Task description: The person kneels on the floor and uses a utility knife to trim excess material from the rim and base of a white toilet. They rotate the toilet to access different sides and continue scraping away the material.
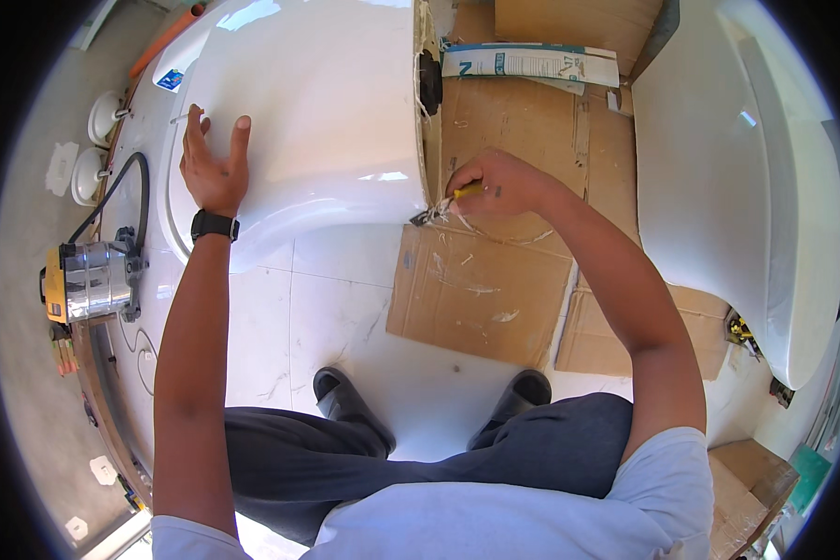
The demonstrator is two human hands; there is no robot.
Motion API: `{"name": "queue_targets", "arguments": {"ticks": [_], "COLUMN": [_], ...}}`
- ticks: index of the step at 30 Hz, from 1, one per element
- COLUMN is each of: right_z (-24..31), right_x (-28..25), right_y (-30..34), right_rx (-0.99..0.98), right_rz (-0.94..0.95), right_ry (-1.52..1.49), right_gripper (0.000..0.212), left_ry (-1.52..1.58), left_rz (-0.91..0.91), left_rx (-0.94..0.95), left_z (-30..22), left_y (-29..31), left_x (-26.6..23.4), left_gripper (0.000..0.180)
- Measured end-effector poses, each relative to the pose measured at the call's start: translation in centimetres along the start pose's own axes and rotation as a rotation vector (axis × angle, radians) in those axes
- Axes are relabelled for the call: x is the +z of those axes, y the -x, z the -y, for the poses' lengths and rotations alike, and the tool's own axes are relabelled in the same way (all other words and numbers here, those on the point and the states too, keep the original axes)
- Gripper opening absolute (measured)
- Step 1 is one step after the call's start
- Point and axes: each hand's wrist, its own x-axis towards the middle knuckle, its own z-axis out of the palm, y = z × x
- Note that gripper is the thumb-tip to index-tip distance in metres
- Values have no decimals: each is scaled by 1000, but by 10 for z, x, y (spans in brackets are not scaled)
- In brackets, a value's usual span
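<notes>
A white ceramic toilet [317, 112] lies on its side, its base edge facing right with a dark round outlet [429, 82]. My left hand [213, 173] rests on its glossy side, thumb spread from the fingers. A thin white stick [179, 119] shows at the fingertips; whether they hold it I cannot tell. My right hand [499, 182] is closed around a yellow-handled scraper [469, 191]. Its dark flat end is at the near corner of the toilet's base. Whitish strands of old sealant [439, 210] hang there, partly around the tool.
Flattened cardboard [481, 299] with pale scraps covers the floor under the base. A printed carton strip [532, 63] lies farther back. Another white ceramic fixture [709, 168] stands at right. A yellow and steel vacuum cleaner [93, 280] with a black hose is at left.
</notes>
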Motion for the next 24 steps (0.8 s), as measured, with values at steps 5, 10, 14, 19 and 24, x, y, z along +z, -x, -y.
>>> {"name": "queue_targets", "arguments": {"ticks": [5, 10, 14, 19, 24], "right_z": [7, 5, 4, 7, -3], "right_x": [-6, -2, -5, -9, -7], "right_y": [-2, 0, 0, -1, -3], "right_rx": [-18, -8, -42, 0, -24], "right_rz": [-20, -43, -90, -32, 7], "right_ry": [82, 33, -43, 71, -32], "right_gripper": [30, 32, 35, 31, 29], "left_ry": [-31, -5, -24, -37, -32], "left_rz": [-13, -12, 8, 8, 11], "left_rx": [24, 40, 14, 34, 6], "left_z": [1, 4, 6, 6, 5], "left_y": [-4, -6, -5, -6, -5], "left_x": [5, 8, 8, 8, 8], "left_gripper": [81, 80, 80, 79, 80]}}
